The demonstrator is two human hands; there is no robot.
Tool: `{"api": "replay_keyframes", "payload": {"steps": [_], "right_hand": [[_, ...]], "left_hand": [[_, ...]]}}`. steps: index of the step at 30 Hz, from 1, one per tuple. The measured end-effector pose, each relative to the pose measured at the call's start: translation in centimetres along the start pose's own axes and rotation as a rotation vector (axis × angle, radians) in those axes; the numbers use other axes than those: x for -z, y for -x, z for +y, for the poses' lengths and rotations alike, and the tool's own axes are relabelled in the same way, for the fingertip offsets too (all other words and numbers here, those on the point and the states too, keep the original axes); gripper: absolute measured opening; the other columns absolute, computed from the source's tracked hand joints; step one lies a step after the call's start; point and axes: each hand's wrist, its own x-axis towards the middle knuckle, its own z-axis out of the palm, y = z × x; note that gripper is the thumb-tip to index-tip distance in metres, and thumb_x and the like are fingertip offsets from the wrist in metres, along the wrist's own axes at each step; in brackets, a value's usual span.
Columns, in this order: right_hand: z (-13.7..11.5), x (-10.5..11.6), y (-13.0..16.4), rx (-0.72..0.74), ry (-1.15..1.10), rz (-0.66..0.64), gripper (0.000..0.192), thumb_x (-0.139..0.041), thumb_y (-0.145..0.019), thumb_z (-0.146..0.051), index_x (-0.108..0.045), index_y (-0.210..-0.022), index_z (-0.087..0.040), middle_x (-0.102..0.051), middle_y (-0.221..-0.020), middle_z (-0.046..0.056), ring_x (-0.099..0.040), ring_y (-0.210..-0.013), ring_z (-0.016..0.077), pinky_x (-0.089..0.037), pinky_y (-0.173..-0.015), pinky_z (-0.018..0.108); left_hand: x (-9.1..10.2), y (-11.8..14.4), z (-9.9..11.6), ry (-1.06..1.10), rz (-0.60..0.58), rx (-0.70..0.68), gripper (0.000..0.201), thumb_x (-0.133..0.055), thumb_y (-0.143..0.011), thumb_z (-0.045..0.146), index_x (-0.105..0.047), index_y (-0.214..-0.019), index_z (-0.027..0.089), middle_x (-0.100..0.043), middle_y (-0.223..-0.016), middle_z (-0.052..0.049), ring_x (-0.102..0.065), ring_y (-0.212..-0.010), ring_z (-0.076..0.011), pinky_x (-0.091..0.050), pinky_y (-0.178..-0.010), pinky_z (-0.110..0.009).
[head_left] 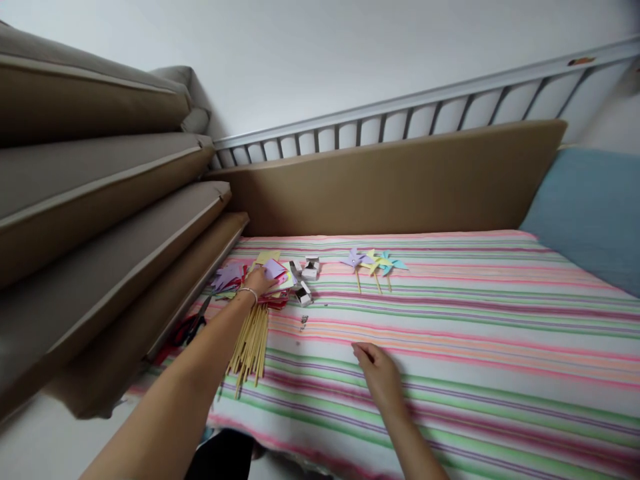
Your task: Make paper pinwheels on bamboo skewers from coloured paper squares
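My left hand (257,281) reaches into a pile of coloured paper on the striped cloth. Its fingers are closed at the edge of a purple paper square (275,268), though their tips are partly hidden. Below that wrist lies a bundle of thin wooden sticks (253,343). My right hand (380,377) is over the cloth near the middle, thumb and forefinger pinched together; anything between them is too small to make out. Small metal bits (304,322) lie between the hands. Purple paper pieces (229,276) are left of my left hand.
Three pinwheels on sticks, purple (355,258), yellow (373,262) and blue (390,263), lie toward the back. Small open white boxes (311,268) stand by the paper. Dark-handled scissors (193,327) lie left, beside stacked cushions (170,193). A brown panel (390,183) borders the back.
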Motion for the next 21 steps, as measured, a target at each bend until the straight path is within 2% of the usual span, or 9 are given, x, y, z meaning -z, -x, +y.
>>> {"api": "replay_keyframes", "payload": {"steps": [3,7,14,18,21], "right_hand": [[-0.2,0.0,0.1,0.036,0.055,0.011,0.031,-0.049,-0.074,-0.044,-0.068,-0.081,-0.020,-0.070,-0.083,0.006,-0.062,-0.080,0.0239,-0.046,-0.073,0.034],[-0.3,0.0,0.3,0.037,0.094,-0.002,0.030,-0.047,-0.077,-0.043,-0.067,-0.084,-0.021,-0.070,-0.087,0.005,-0.062,-0.082,0.0230,-0.045,-0.076,0.034],[-0.4,-0.1,0.3,0.028,0.136,-0.023,0.030,-0.044,-0.079,-0.041,-0.066,-0.084,-0.021,-0.069,-0.088,0.005,-0.062,-0.083,0.0231,-0.044,-0.076,0.034],[-0.5,-0.1,0.3,0.025,0.162,-0.025,0.030,-0.043,-0.079,-0.041,-0.066,-0.084,-0.021,-0.069,-0.088,0.005,-0.062,-0.082,0.0231,-0.044,-0.076,0.034],[-0.5,-0.1,0.2,0.037,0.150,-0.028,0.031,-0.044,-0.078,-0.041,-0.066,-0.085,-0.021,-0.069,-0.089,0.005,-0.062,-0.083,0.0229,-0.044,-0.077,0.034]], "left_hand": [[-0.2,-0.2,-0.5,0.042,0.007,0.033,0.052,-0.066,-0.071,0.042,-0.056,-0.112,0.012,-0.059,-0.114,-0.018,-0.056,-0.103,-0.0273,-0.042,-0.086,-0.036],[0.0,-0.3,-0.7,0.110,0.004,0.039,0.037,-0.053,-0.084,0.036,-0.053,-0.115,0.015,-0.056,-0.117,-0.010,-0.056,-0.100,-0.0219,-0.047,-0.084,-0.044],[0.7,0.3,-0.5,0.264,0.045,0.050,0.034,-0.053,-0.085,0.033,-0.053,-0.114,0.015,-0.056,-0.114,-0.008,-0.057,-0.097,-0.0219,-0.049,-0.081,-0.042],[1.4,1.1,-0.3,0.373,0.152,0.084,0.035,-0.053,-0.085,0.034,-0.053,-0.114,0.016,-0.056,-0.115,-0.008,-0.057,-0.097,-0.0222,-0.049,-0.080,-0.042],[3.0,2.1,0.2,0.472,0.297,0.108,0.032,-0.051,-0.086,0.033,-0.054,-0.111,0.015,-0.058,-0.111,-0.009,-0.058,-0.095,-0.0199,-0.049,-0.080,-0.041]]}}
